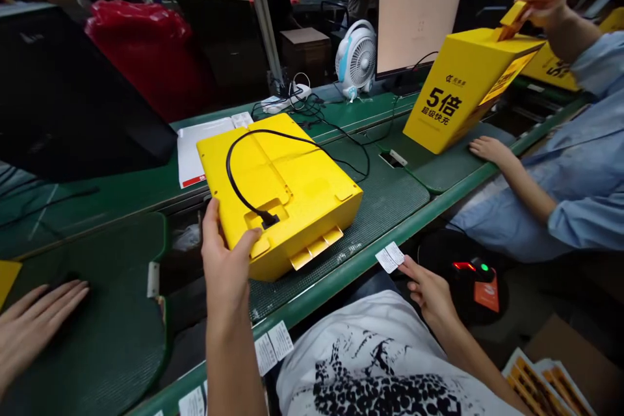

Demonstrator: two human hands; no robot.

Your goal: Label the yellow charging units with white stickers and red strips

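A yellow box-shaped device (312,175) lies on the green work surface in front of me, a black cable (234,172) plugged into its recess. My left hand (227,244) grips its near left corner, thumb on top near the plug. In my right hand (426,286), a small white printed label (390,257) is pinched between thumb and fingers, held over the table's front edge. More white labels (273,346) hang at that edge, beside my left forearm.
At the right, a person in a blue shirt holds a yellow box (448,91) by its handle. Another person's hand (43,315) rests at the far left. Behind stand a fan (358,58), a monitor (414,19) and tangled cables. White papers (195,149) lie beyond the device.
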